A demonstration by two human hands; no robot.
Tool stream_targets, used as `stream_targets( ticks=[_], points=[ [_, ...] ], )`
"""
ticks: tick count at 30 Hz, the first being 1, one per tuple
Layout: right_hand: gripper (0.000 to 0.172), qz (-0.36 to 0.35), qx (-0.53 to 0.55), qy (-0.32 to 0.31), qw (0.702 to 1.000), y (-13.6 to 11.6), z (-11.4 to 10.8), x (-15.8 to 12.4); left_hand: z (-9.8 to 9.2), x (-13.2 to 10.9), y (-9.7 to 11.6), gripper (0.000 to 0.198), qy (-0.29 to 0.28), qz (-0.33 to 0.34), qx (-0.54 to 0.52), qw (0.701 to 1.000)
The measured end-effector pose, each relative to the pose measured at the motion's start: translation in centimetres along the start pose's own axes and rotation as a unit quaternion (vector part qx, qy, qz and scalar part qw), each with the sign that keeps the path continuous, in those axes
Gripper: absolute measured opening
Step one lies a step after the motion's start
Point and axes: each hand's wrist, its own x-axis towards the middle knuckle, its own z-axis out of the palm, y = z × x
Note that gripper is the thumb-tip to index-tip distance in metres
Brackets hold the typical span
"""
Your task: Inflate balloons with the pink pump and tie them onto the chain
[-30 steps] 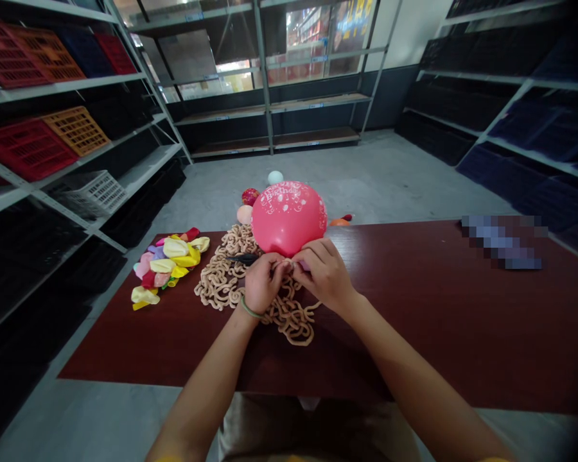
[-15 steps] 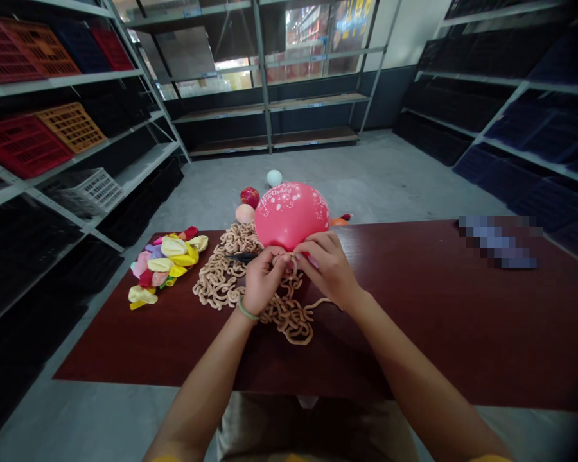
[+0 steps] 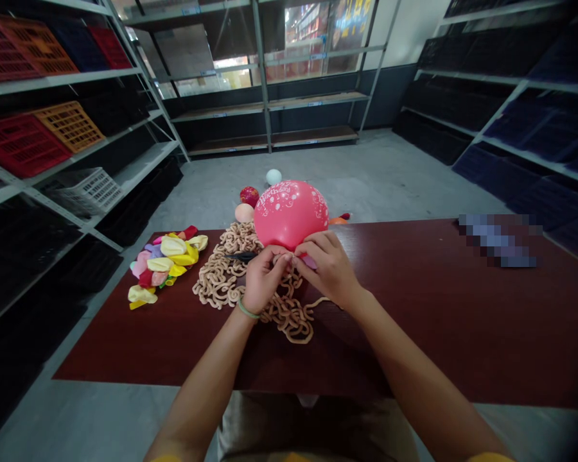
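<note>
Rope [image 3: 216, 285] lies heaped on the table [image 3: 438, 333] beside limp balloons [image 3: 173, 247]. Left hand [image 3: 262, 280] and right hand [image 3: 331, 269] pinch the pink balloon [image 3: 291, 215] at its near end, above the rope; its neck is hidden. The left hand partly covers a black object [image 3: 239, 256]. A pixelated item [image 3: 501, 240] is unidentifiable. Shelved crates [image 3: 24, 142] stand left, contents unclear.

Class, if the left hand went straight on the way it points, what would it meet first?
Likely the body of the pink balloon, right in front of the left hand; depth is unclear.
</note>
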Motion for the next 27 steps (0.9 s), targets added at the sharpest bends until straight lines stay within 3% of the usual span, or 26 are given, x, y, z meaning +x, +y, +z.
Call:
stream_targets(
  ticks=[9, 16, 19, 24, 27],
  points=[
    [0.005, 0.014, 0.015, 0.017, 1.0, -0.6, 0.5, -0.1, -0.8, 0.0, -0.6, 0.009, 0.013, 0.131, 0.204, 0.97],
    [0.006, -0.014, 0.059, 0.006, 0.998, -0.7, 0.7, -0.1, -0.2, 0.0, -0.8, 0.01, 0.064, 0.068, 0.09, 0.992],
    [0.006, -0.02, 0.071, -0.011, 0.997, -0.7, 0.5, -0.1, -0.3, 0.1, -0.7, 0.015, 0.063, 0.068, 0.068, 0.993],
    [0.015, 0.021, 0.089, 0.047, 0.995, -0.6, -0.4, 0.0, -0.4, 0.1, -0.6, 0.016, 0.051, 0.087, 0.079, 0.992],
    [0.019, 0.005, 0.053, 0.016, 0.998, -0.4, -0.7, 0.1, -0.4, 0.0, -0.5, 0.015, 0.037, 0.081, 0.084, 0.992]
  ],
)
